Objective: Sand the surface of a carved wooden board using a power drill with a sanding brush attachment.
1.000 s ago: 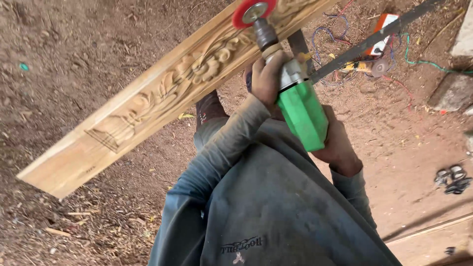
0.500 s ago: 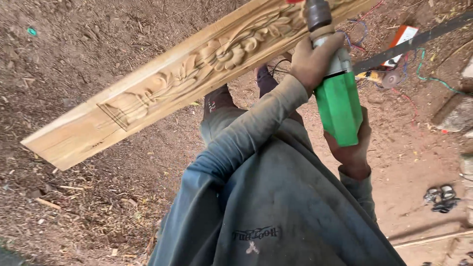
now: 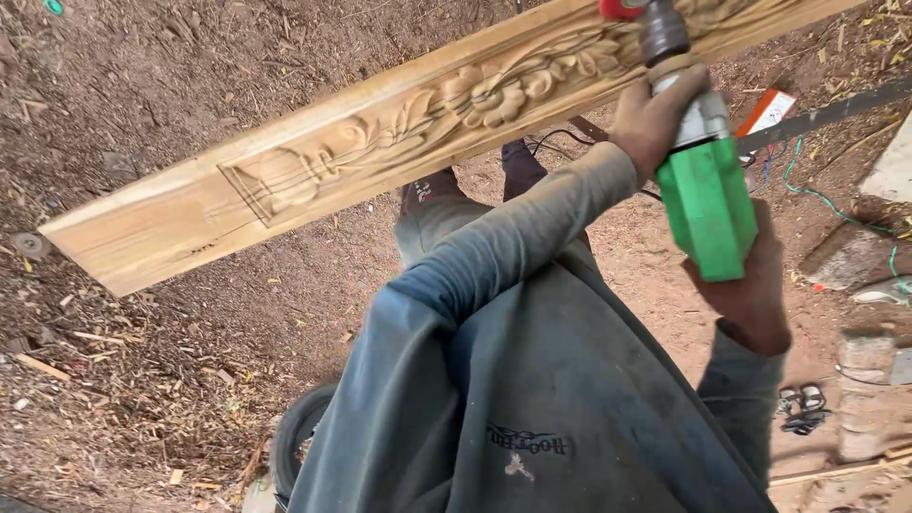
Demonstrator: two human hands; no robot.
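red disc (image 3: 622, 8) — cut by top edge | carved plank (image 3: 399, 133) — right end cropped

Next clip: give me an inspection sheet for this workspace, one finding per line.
Surface: dirt ground strewn with wood chips.
Job's things: carved plank, raised and slanting; green power tool with red disc at the carving.
Clutter: orange-and-white box, stones, tyre, small dark item.
Grips: left hand wraps the tool's neck; right hand holds its green body.
Cables: green wire, black cord on ground.
Surroundings: dark bar crossing at right.
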